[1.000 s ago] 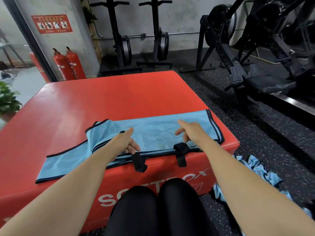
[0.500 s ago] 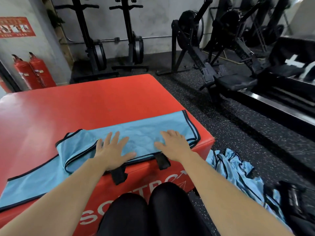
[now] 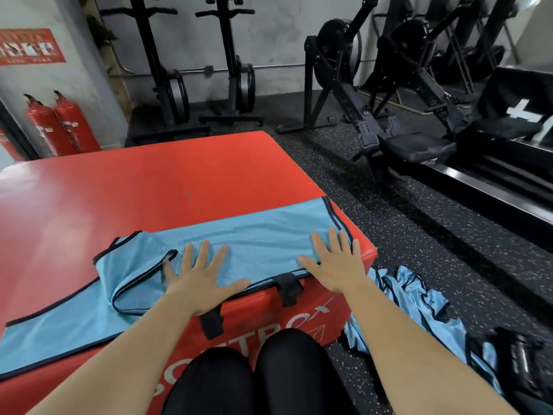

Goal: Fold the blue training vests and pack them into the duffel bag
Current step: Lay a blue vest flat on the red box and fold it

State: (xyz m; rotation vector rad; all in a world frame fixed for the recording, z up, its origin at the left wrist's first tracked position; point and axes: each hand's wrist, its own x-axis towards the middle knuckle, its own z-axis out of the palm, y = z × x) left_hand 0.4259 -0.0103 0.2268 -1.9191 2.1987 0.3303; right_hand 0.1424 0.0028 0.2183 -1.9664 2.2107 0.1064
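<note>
A light blue training vest with dark trim lies spread along the near edge of the red padded box, its left part folded over. My left hand presses flat on the vest's middle, fingers spread. My right hand lies flat on the vest's right end, fingers straight, near the box corner. More blue vests lie crumpled on the floor to the right of the box. A black bag, partly cut off, sits at the lower right beside them.
Black rowing machines stand on the speckled rubber floor to the right and behind the box. Two red fire extinguishers stand by the wall at the left. My knees are against the box's front.
Both hands went from loosely curled over the vest's near edge to flat on it. The right hand has slid right toward the vest's end. The view has swung right.
</note>
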